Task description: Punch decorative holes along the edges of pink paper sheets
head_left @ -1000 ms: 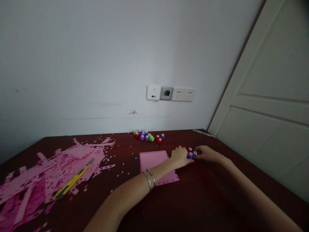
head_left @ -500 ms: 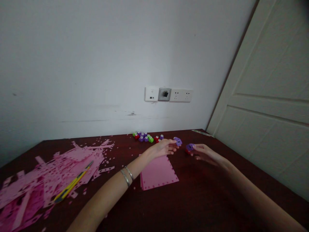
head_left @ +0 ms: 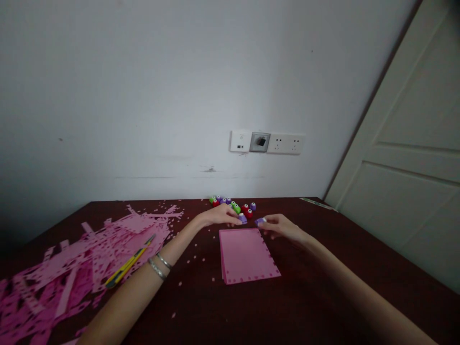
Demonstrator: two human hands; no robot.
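Left hand: pinching a purple craft punch between thumb and fingertips. Right hand: same kind of grip on a second purple punch. Can't tell if either punch rests on the wood or hangs just above it.

Key relation: pink sheet stack lies mid-tabletop, on the near-edge side of both grips. Right punch is nearest, right by the stack's far-right corner; left punch sits just past its far side, near but apart from the other. Stack's long axis looks to run far edge to near edge, foreshortened. Holes line its right and near sides.

Pose: both arms reach in from the near edge and angle inward, palms mostly down, fingers curled.

Rest: more red, green and purple punches by the far edge of the tabletop; pink scraps toward the left edge, yellow utility knife slanted across them.
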